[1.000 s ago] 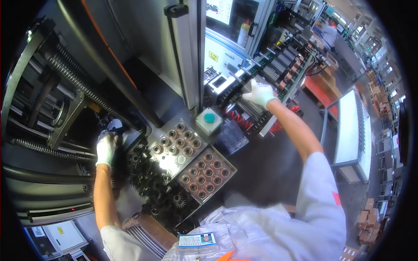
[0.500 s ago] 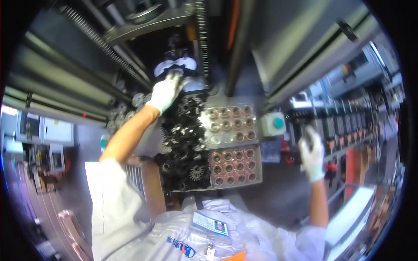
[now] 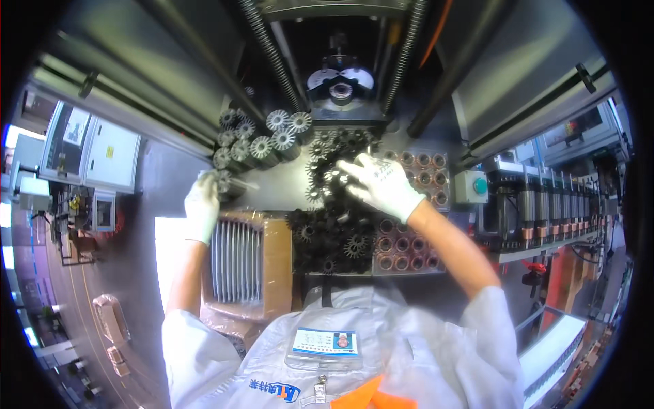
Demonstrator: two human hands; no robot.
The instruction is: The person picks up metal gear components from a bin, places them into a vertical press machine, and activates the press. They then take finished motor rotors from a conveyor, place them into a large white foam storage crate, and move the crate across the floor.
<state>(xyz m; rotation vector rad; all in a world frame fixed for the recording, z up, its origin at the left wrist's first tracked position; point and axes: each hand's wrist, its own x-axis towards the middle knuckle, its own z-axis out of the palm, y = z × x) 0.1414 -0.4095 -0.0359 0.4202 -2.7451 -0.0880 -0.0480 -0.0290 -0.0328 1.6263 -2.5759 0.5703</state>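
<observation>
My left hand (image 3: pixel 202 208), in a white glove, is closed on a dark slotted metal core (image 3: pixel 223 181) at the near end of the group of standing cores (image 3: pixel 261 147). Part of that core is hidden by the fingers. My gloved right hand (image 3: pixel 387 187) reaches over a pile of black toothed pieces (image 3: pixel 334 228), its fingers apart and nothing seen held in them. Beside this hand, clear trays hold copper-coloured rings (image 3: pixel 403 244). At the back, a round part (image 3: pixel 340 90) sits in the machine's fixture (image 3: pixel 340 109) below two white plates.
Ribbed rods (image 3: pixel 272 58) and guard panels (image 3: pixel 531 75) frame the machine. A green button box (image 3: pixel 471 187) stands right of the trays. Further right is a rack of finished-looking cores (image 3: pixel 545 211). An open carton (image 3: pixel 276 255) with wrapped grey plates stands at the near left.
My left hand has left the machine's fixture and moved left and nearer, onto a core. My right hand has come in from the right to the black pieces. The view has shifted left.
</observation>
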